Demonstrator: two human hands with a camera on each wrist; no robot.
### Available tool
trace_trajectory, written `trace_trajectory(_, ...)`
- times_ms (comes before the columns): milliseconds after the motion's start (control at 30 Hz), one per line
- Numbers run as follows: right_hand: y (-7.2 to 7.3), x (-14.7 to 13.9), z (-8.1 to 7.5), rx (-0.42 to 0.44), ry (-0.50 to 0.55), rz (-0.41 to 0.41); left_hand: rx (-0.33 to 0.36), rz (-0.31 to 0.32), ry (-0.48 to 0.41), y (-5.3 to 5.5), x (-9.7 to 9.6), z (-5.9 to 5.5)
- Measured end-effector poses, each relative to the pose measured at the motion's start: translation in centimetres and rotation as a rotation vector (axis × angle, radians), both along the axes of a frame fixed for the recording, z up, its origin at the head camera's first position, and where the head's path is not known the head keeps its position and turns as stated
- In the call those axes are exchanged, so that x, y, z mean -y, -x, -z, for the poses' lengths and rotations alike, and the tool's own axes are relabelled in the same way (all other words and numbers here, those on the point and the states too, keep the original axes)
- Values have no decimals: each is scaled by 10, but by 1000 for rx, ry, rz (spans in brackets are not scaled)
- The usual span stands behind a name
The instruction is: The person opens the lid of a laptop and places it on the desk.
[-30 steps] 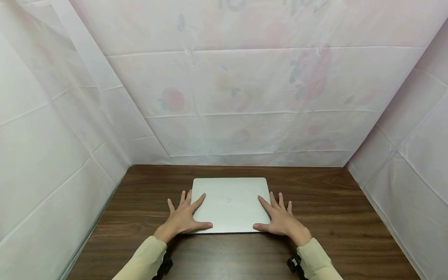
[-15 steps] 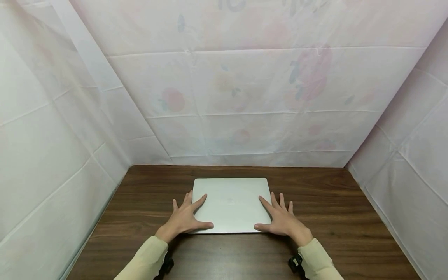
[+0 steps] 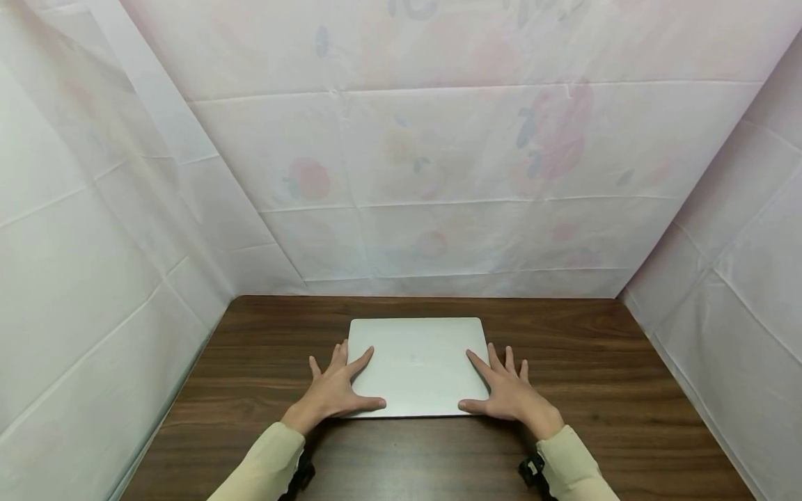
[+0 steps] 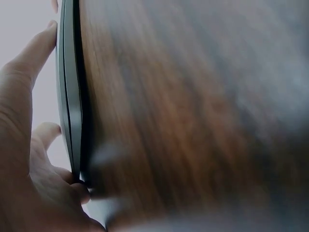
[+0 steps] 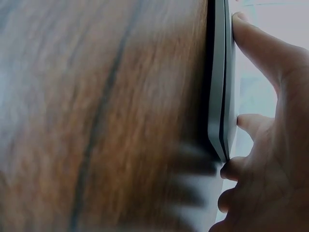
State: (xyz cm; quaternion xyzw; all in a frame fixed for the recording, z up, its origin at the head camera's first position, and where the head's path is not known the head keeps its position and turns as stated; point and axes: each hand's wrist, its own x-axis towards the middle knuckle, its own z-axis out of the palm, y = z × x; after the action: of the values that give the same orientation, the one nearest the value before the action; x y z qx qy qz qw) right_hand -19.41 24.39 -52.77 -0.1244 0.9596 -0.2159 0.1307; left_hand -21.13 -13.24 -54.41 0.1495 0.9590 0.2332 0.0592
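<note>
A closed silver laptop [image 3: 415,365] lies flat on the wooden table, lid up, its long front edge facing me. My left hand [image 3: 332,393] spreads over the laptop's left front corner, thumb and index finger resting on the lid and the other fingers along the side. Mirroring it, my right hand [image 3: 510,393] touches the right front corner the same way. In the left wrist view, the laptop's thin edge [image 4: 71,96] shows beside the thumb [image 4: 36,53]. The right wrist view likewise shows the laptop's edge [image 5: 219,87], with the thumb [image 5: 260,46] on the lid.
The dark brown wooden table [image 3: 401,459] extends around the laptop on all sides. Pale fabric with faint fruit prints [image 3: 432,174] hangs behind the table, and white fabric [image 3: 94,278] borders its left side, with more on the right.
The laptop and both hands have slid slightly to the right. The left hand's outer fingers have drawn a little closer to the laptop's side.
</note>
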Motion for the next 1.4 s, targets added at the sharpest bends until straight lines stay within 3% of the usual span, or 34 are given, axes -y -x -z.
trace_trajectory(833, 5, -11, 6, -38, -12, 14, 4, 13, 32, 5, -16, 1)
trace_trajectory(1400, 6, -17, 3, -5, -13, 38, -6, 24, 23, 8, -23, 0)
